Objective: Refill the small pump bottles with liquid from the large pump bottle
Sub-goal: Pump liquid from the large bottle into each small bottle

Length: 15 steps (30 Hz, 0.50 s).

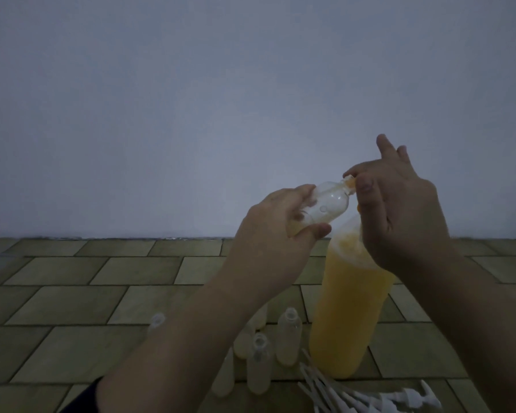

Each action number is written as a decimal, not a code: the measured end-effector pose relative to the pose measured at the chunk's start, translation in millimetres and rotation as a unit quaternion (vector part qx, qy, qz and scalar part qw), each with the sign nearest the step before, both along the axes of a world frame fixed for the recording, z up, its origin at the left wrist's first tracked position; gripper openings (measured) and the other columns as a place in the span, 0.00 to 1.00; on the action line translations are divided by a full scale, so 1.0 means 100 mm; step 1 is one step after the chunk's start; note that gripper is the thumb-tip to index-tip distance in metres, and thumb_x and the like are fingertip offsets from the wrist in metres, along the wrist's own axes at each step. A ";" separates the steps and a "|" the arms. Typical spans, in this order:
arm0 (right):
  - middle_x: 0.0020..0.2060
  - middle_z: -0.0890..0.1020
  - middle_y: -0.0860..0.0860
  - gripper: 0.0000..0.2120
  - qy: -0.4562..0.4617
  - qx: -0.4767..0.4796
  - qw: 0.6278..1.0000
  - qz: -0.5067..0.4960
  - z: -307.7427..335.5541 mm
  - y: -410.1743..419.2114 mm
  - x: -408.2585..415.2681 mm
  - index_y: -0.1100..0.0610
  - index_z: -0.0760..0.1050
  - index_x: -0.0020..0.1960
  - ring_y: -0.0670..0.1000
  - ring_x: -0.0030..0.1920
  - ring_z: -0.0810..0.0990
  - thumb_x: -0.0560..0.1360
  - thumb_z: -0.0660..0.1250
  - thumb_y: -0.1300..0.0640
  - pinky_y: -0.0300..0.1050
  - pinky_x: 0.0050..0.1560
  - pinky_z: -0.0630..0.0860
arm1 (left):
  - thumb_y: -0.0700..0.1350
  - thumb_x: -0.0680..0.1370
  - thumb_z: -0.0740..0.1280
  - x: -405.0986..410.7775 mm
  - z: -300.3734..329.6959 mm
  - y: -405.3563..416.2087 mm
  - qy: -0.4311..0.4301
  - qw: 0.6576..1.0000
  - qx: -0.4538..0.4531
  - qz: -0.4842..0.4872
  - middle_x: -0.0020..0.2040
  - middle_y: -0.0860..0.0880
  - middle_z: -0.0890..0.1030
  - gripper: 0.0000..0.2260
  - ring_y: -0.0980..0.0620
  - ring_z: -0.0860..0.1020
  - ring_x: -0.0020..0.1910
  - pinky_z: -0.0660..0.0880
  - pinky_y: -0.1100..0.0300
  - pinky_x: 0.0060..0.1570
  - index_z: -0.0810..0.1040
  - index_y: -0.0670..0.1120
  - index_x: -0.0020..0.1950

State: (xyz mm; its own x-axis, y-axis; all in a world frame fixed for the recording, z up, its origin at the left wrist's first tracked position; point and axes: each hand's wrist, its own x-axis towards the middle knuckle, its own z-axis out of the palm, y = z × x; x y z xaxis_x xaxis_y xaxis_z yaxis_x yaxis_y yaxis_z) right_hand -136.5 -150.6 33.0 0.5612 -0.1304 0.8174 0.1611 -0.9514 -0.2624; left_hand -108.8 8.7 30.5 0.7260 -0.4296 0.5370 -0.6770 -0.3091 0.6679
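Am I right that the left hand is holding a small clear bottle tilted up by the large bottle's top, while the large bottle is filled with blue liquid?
Not quite: the head view shows the liquid in the large bottle is yellow-orange, not blue. The rest holds: the left hand holds the small clear bottle tilted, by the large bottle's top.

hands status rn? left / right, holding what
Left hand: gripping a small clear bottle, held tilted.
Right hand: thumb and forefinger pinched at that bottle's mouth, other fingers raised; what they pinch cannot be told.
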 end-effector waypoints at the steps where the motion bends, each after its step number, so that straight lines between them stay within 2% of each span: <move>1: 0.58 0.80 0.57 0.38 0.007 -0.002 1.000 0.000 0.00 0.00 0.00 0.58 0.78 0.48 0.54 0.73 0.61 0.77 0.37 0.35 0.49 0.71 0.52 | 0.48 0.74 0.69 -0.01 0.00 0.01 0.002 1.000 0.002 0.001 0.58 0.56 0.76 0.22 0.60 0.73 0.50 0.71 0.68 0.52 0.71 0.50 0.68; 4: 0.65 0.75 0.56 0.40 0.021 -0.016 1.000 -0.004 0.11 0.01 -0.03 0.57 0.78 0.54 0.49 0.73 0.55 0.75 0.35 0.33 0.49 0.70 0.50 | 0.48 0.75 0.69 -0.01 0.06 0.01 0.001 1.000 -0.006 0.004 0.56 0.58 0.75 0.22 0.60 0.74 0.50 0.71 0.69 0.50 0.71 0.51 0.68; 6: 0.64 0.76 0.56 0.41 0.015 -0.028 1.000 -0.001 0.19 0.01 -0.04 0.58 0.78 0.55 0.47 0.73 0.54 0.75 0.35 0.33 0.48 0.71 0.49 | 0.49 0.75 0.68 0.01 0.10 0.01 -0.003 1.000 -0.006 0.009 0.54 0.60 0.74 0.21 0.62 0.73 0.48 0.69 0.72 0.48 0.71 0.52 0.68; 9: 0.60 0.78 0.57 0.40 0.006 -0.033 0.999 -0.010 0.17 0.00 -0.04 0.60 0.78 0.53 0.51 0.73 0.58 0.76 0.36 0.34 0.47 0.73 0.49 | 0.49 0.75 0.68 0.01 0.07 -0.01 0.000 1.000 -0.009 0.006 0.53 0.61 0.73 0.21 0.65 0.73 0.47 0.69 0.74 0.48 0.71 0.52 0.68; 12: 0.57 0.80 0.57 0.39 0.002 -0.028 0.999 -0.016 0.05 0.00 -0.01 0.60 0.78 0.52 0.47 0.72 0.57 0.77 0.37 0.36 0.45 0.73 0.50 | 0.48 0.76 0.68 -0.01 0.01 -0.03 0.006 1.000 0.000 0.005 0.55 0.59 0.73 0.22 0.62 0.73 0.47 0.70 0.70 0.51 0.70 0.51 0.69; 15: 0.61 0.78 0.56 0.40 0.022 -0.027 0.999 -0.013 0.03 0.01 -0.04 0.60 0.78 0.56 0.46 0.72 0.55 0.76 0.37 0.34 0.45 0.72 0.49 | 0.47 0.75 0.69 -0.02 -0.01 -0.02 0.009 1.000 -0.001 0.005 0.60 0.56 0.75 0.21 0.59 0.72 0.52 0.70 0.68 0.53 0.71 0.51 0.67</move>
